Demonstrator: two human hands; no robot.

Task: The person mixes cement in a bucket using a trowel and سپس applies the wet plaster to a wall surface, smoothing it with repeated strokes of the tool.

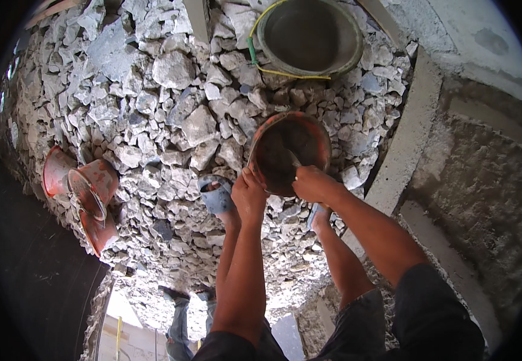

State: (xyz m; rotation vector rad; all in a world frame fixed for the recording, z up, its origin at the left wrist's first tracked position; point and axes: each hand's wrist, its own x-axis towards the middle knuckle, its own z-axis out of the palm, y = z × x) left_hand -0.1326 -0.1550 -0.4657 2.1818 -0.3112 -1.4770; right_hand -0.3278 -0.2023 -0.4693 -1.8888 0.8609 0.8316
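A round bucket (326,139) with a worn red-orange inside stands on the rubble in front of me, with dark grey wet mix in it. My left hand (249,195) is closed on its near left rim. My right hand (315,183) is closed round the handle of a trowel (293,159), whose blade dips into the mix. The blade's tip is hidden in the mix. Just beyond the bucket sits a wide round tub (357,48) of smooth grey mortar, with a yellow cord lying along its near left side.
Broken rubble (174,120) covers the ground. Three red mortar-smeared buckets (105,177) lie tipped together at left. A concrete ledge (408,144) and rough wall run along the right. My feet in slippers (214,195) flank the bucket. Another person's jeans-clad legs (178,328) show at the bottom.
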